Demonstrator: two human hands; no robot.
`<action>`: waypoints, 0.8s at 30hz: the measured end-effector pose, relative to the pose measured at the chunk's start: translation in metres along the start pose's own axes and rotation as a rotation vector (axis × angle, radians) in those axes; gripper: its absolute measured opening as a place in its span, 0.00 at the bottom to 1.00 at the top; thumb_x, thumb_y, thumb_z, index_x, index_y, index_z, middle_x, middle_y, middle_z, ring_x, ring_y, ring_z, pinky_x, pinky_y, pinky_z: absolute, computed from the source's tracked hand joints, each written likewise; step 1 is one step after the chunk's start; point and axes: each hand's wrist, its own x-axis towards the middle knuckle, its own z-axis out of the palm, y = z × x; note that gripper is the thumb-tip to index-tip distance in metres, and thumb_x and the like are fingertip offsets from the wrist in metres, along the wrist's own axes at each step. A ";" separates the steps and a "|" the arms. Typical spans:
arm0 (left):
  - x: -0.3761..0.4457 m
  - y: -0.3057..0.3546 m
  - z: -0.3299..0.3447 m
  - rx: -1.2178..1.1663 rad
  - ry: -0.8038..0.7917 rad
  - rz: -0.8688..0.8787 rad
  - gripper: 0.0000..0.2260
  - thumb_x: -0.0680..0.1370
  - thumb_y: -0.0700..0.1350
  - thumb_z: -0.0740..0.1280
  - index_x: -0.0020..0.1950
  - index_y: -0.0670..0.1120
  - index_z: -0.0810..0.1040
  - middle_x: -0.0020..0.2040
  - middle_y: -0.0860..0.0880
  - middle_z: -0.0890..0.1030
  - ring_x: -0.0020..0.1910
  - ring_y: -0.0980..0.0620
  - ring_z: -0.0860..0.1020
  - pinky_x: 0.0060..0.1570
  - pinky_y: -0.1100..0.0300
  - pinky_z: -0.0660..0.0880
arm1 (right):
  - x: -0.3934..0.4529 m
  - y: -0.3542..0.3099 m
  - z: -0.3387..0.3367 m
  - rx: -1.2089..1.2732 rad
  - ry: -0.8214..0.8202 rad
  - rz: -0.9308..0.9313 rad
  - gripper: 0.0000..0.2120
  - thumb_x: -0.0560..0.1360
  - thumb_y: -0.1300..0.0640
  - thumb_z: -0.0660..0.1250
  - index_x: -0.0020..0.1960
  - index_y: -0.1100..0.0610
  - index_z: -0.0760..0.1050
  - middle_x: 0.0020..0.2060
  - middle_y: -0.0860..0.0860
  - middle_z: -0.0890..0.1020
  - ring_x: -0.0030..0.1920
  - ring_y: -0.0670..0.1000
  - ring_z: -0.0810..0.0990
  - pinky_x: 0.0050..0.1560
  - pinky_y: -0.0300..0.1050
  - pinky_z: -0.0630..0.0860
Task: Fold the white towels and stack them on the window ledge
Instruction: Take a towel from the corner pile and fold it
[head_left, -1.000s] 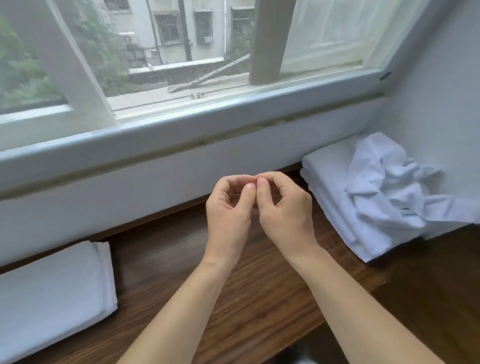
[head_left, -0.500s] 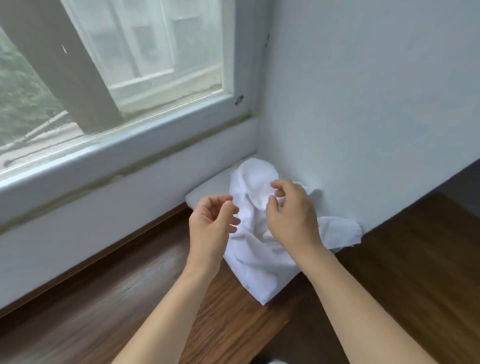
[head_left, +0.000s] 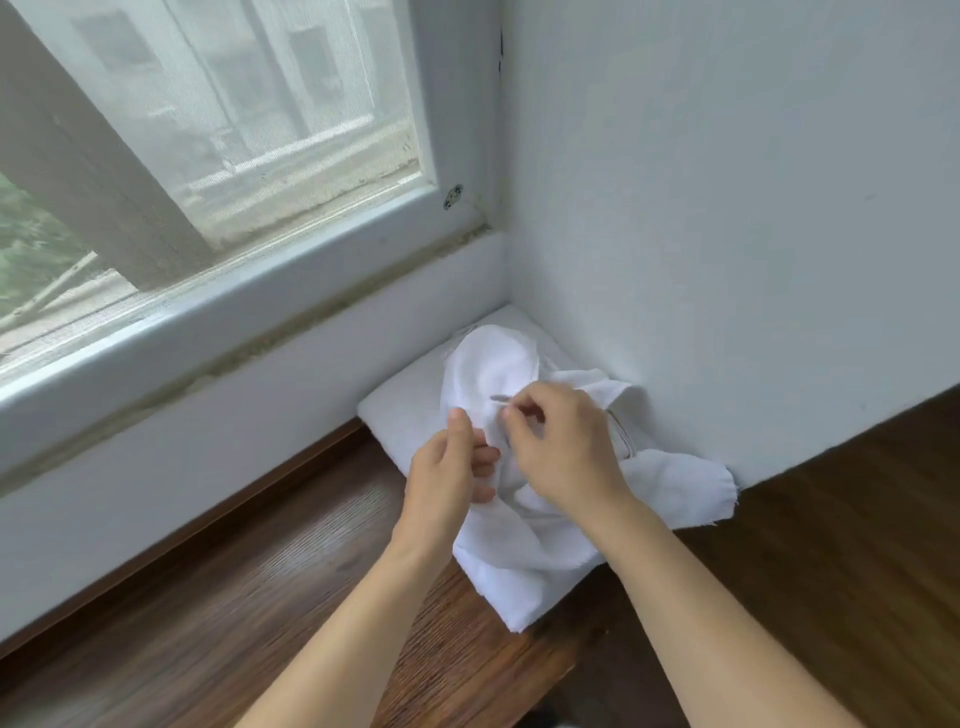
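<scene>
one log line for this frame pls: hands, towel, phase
phase: pick-up | left hand: fingers curled at crumpled towel, grip unclear | right hand: pinching towel | towel: atop folded stack, corner of ledge

Both hands, left (head_left: 447, 478) and right (head_left: 563, 452), pinch a crumpled white towel (head_left: 524, 551) at frame centre, atop folded towels (head_left: 410, 410).

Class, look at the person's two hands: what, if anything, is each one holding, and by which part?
The right hand pinches an upper fold of the crumpled white towel; the left hand seems to touch it, grip unclear.
</scene>
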 end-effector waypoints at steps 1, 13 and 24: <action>0.000 0.003 -0.001 -0.076 -0.037 -0.047 0.33 0.83 0.67 0.52 0.49 0.41 0.84 0.43 0.42 0.87 0.45 0.45 0.86 0.42 0.54 0.83 | -0.006 -0.011 0.001 0.016 -0.031 -0.075 0.07 0.79 0.54 0.66 0.44 0.55 0.79 0.39 0.49 0.83 0.42 0.53 0.80 0.46 0.54 0.78; -0.020 0.056 -0.062 -0.311 0.001 0.087 0.05 0.74 0.42 0.69 0.47 0.41 0.80 0.43 0.40 0.78 0.43 0.41 0.75 0.43 0.48 0.70 | -0.048 -0.045 0.009 0.454 0.162 0.004 0.10 0.79 0.65 0.65 0.58 0.55 0.77 0.47 0.48 0.82 0.46 0.45 0.81 0.47 0.40 0.78; -0.094 0.103 -0.106 -0.183 0.152 0.554 0.12 0.76 0.37 0.62 0.41 0.51 0.80 0.36 0.51 0.79 0.32 0.52 0.75 0.30 0.63 0.72 | 0.046 -0.018 -0.021 -0.273 0.130 0.036 0.08 0.71 0.61 0.61 0.41 0.51 0.77 0.39 0.49 0.79 0.46 0.63 0.74 0.48 0.51 0.63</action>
